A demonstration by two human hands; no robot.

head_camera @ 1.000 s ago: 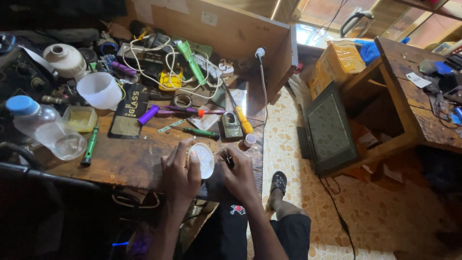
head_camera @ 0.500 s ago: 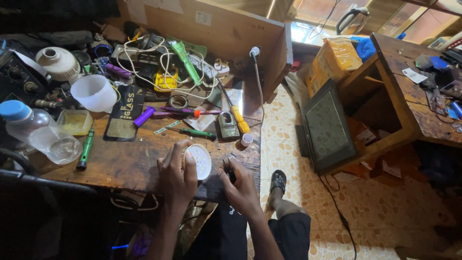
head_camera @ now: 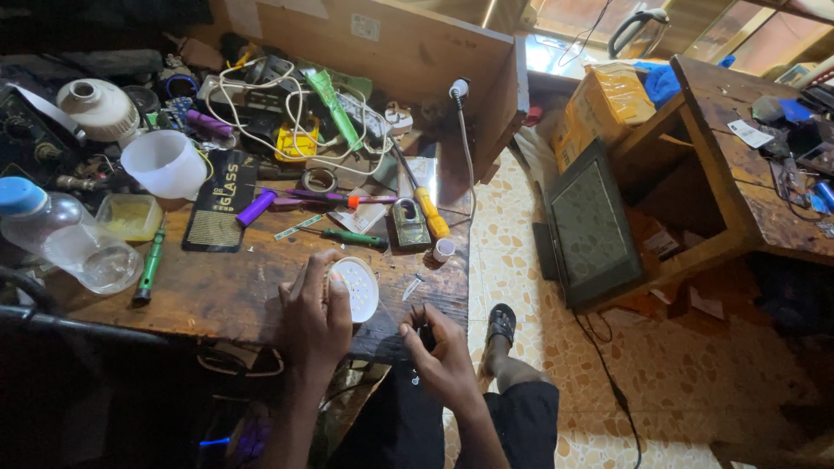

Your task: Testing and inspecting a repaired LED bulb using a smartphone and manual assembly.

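Two hands work at the near edge of a cluttered wooden desk (head_camera: 226,295), the biggest thing in view, which carries a clear plastic bottle (head_camera: 61,239) with a blue cap, a white plastic cup (head_camera: 165,163), a tangle of white cable (head_camera: 287,113), a small padlock (head_camera: 410,224) and a green-handled screwdriver (head_camera: 352,237). The left hand (head_camera: 314,317) has its fingers wrapped around a round white LED disc (head_camera: 358,289), holding it up on edge just over the desk's front rim, its flat dotted face turned toward the right. The right hand (head_camera: 443,347) sits just beside it, lower and toward the person's knees, fingers pinched shut on something small and dark that I cannot identify. So the disc lies to the upper left of the right fingers, near but apart, its face angled toward them; the left hand alone touches it. It looks thin, circular, white, studded with small pale dots.
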